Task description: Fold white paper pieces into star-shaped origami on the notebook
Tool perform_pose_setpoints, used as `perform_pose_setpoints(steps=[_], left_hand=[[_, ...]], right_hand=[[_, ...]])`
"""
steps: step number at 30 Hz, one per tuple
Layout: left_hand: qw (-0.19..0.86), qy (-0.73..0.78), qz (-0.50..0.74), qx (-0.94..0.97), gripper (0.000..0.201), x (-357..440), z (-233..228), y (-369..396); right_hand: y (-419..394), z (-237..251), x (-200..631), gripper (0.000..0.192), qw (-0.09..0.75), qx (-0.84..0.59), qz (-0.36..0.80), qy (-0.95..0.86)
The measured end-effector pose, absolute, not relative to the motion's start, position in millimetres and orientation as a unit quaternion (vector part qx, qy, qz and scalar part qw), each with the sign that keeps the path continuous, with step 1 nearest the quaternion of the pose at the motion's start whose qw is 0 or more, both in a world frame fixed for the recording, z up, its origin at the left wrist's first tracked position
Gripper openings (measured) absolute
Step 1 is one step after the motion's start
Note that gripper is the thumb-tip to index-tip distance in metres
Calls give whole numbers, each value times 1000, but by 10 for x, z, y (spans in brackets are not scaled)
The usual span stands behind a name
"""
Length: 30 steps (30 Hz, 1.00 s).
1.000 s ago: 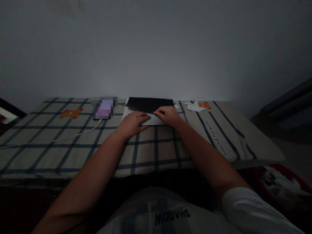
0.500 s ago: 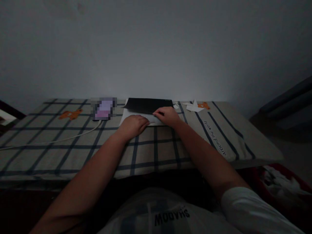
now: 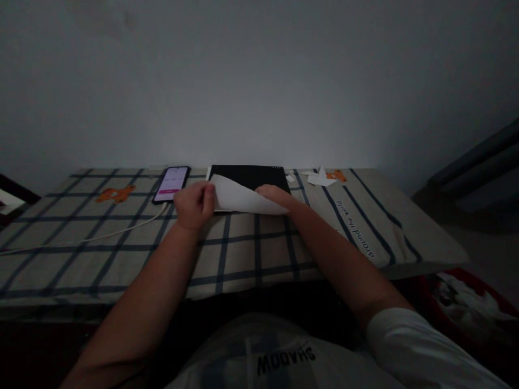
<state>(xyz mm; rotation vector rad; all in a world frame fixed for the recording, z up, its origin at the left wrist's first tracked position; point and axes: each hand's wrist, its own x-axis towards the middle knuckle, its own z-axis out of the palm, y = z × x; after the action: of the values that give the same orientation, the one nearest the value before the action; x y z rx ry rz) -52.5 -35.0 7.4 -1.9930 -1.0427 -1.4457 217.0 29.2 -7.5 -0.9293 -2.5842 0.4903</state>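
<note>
A notebook with a black cover (image 3: 247, 173) lies near the wall. Over its front part a white sheet of paper (image 3: 239, 198) is raised and curves toward the right. My left hand (image 3: 194, 205) is closed at the sheet's left end, thumb against the curled fingers, gripping the paper. Behind the sheet's upper edge, my right hand (image 3: 278, 193) is at the right side of the black cover. Paper hides most of its fingers, so their grip does not show.
A lit phone (image 3: 172, 183) with a white cable (image 3: 133, 228) lies left of the notebook. On the right are a folded white paper piece (image 3: 322, 178) and small paper scraps (image 3: 290, 177). A checked cloth (image 3: 243, 254) covers the table. A red bin (image 3: 466, 286) holds crumpled paper below right.
The black cover, lifted before, now lies flat. My left hand has moved left and up, taking hold of the white sheet and raising it. My right hand is now partly behind the sheet.
</note>
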Motion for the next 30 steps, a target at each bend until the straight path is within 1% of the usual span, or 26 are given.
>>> perform_pose_setpoints(steps=[2, 4, 8, 10, 11, 13, 15, 17, 19, 21, 23, 26, 30], left_hand=[[172, -484, -554, -655, 30, -563, 64, -278], [136, -528, -589, -596, 32, -586, 78, -211], [105, -560, -661, -488, 28, -633, 115, -90], [102, -561, -692, -444, 28, -669, 108, -37], [94, -561, -694, -440, 28, -689, 97, -15], [76, -565, -688, -449, 29, -722, 66, 13], [99, -565, -696, -431, 30, -735, 35, 8], [129, -559, -686, -447, 30, -717, 16, -32], [149, -544, -659, -497, 34, -665, 16, -102], [149, -517, -602, -591, 37, -587, 33, -181], [106, -519, -521, -670, 39, -501, 60, -247], [31, -547, -397, -736, 42, -397, 88, -297], [-9, -535, -321, -782, 47, -348, 75, -299]], right_hand=[[297, -101, 2183, 30, 195, -346, 172, -902], [291, -111, 2201, 31, 201, -337, 170, -904], [289, -82, 2241, 14, 165, -270, 167, -934], [285, -62, 2254, 13, 162, -274, 167, -933], [278, -55, 2259, 17, 168, -282, 164, -930], [254, -47, 2265, 35, 182, -299, 148, -925], [224, -43, 2266, 51, 185, -327, 133, -917], [200, -37, 2264, 55, 162, -347, 138, -913], [190, -26, 2260, 53, 129, -348, 151, -916], [194, -18, 2255, 50, 111, -340, 152, -921], [206, -18, 2252, 46, 108, -333, 147, -925], [223, -35, 2255, 44, 118, -327, 148, -926], [236, -63, 2261, 40, 146, -312, 153, -926]])
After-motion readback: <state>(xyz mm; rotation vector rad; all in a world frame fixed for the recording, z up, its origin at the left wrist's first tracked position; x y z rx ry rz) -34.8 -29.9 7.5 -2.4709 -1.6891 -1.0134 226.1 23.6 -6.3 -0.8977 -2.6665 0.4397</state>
